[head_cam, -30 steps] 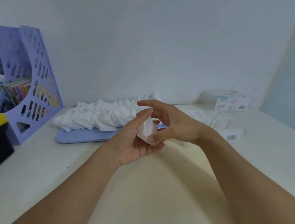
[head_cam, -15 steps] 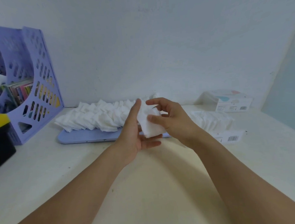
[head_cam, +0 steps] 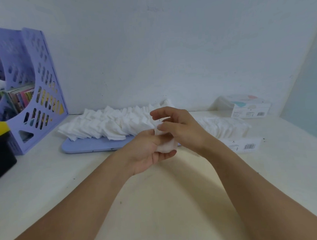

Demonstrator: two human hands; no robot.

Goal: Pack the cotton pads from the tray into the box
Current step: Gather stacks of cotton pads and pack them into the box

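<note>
Light soft, even, cool bluish cast on wall (head_cam: 169,46); no glare anywhere. Table (head_cam: 175,200) goes warm cream near me, paler far. Faint soft shadow under my left hand (head_cam: 146,151) and my right hand (head_cam: 181,129). My fingertips slightly smeared by motion blur. Wide-angle bending at edges: file rack (head_cam: 34,89) far left leans, right wall edge curves. Box (head_cam: 248,107) far right soft, label print unreadable. Whole view mildly grainy.

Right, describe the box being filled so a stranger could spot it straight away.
Start at the lilac tray by the back wall and go right, past the hands. The open box lies flat there with a row of cotton pads in it. Unlike the closed box behind, its barcoded side faces you.
</note>
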